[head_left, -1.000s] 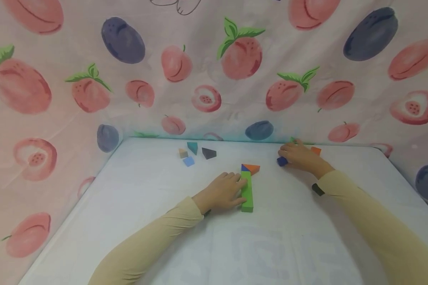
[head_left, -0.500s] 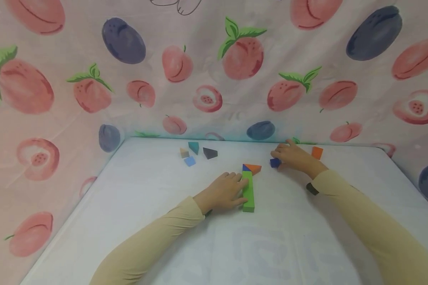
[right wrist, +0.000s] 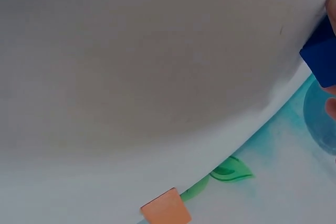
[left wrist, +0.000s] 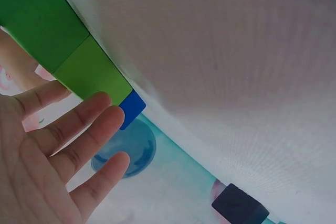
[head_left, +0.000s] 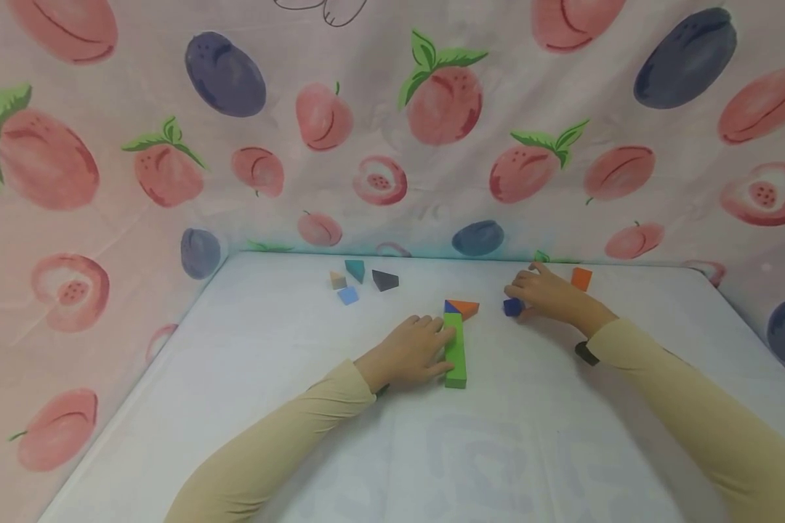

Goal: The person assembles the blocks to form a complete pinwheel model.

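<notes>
My left hand (head_left: 408, 352) rests beside a long green bar (head_left: 455, 356), touching it with loosely extended fingers; two shades of green show on the bar (left wrist: 79, 59) in the left wrist view. At its far end sit a small blue triangular block (head_left: 451, 306) and an orange triangular block (head_left: 469, 309), which touch it or nearly so. Further right, my right hand (head_left: 552, 294) pinches a dark blue block (head_left: 513, 307) on or just over the table. Only the fingertips and part of that blue block (right wrist: 321, 56) show at the right wrist view's edge.
Behind my right hand lies an orange block (head_left: 581, 279). Back left are a teal block (head_left: 355, 270), a black block (head_left: 385, 280), a light blue block (head_left: 348, 295) and a wooden-coloured block (head_left: 337, 280). A fruit-printed cloth (head_left: 379, 109) rises behind the white table (head_left: 268, 341).
My right hand has shifted the dark blue block left, then slightly back right and nearer to me. More of the orange block behind it shows. The left hand has stayed at the green bar.
</notes>
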Tool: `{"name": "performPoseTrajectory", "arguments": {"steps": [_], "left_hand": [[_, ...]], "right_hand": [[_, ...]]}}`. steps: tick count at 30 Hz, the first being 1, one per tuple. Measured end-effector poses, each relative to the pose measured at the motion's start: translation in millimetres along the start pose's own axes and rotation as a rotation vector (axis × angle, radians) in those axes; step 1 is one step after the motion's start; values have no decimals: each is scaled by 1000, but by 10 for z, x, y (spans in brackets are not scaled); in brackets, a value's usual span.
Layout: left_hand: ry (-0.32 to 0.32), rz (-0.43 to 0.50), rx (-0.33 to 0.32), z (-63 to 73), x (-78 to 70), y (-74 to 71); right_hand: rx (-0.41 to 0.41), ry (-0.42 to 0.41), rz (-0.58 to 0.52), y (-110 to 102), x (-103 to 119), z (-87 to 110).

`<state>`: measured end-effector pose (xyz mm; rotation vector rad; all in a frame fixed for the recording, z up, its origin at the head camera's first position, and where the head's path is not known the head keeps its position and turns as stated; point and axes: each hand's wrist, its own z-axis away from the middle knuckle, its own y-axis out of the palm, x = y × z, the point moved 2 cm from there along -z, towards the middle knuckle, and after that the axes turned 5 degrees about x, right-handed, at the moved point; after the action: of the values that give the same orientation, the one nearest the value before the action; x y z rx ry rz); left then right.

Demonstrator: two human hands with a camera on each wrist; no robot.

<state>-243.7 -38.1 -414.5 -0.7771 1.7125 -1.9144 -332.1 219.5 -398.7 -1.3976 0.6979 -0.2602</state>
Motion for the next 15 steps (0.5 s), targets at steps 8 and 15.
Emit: {"name": "performPoseTrajectory", "arguments": {"steps": [8, 15], "left_hand": [[5, 0, -11, 2, 2, 15], [6, -3, -12, 7, 3, 16]], "right_hand": [[-18, -28, 3, 1, 15, 50], [-1, -19, -10, -20, 22, 106]]}}
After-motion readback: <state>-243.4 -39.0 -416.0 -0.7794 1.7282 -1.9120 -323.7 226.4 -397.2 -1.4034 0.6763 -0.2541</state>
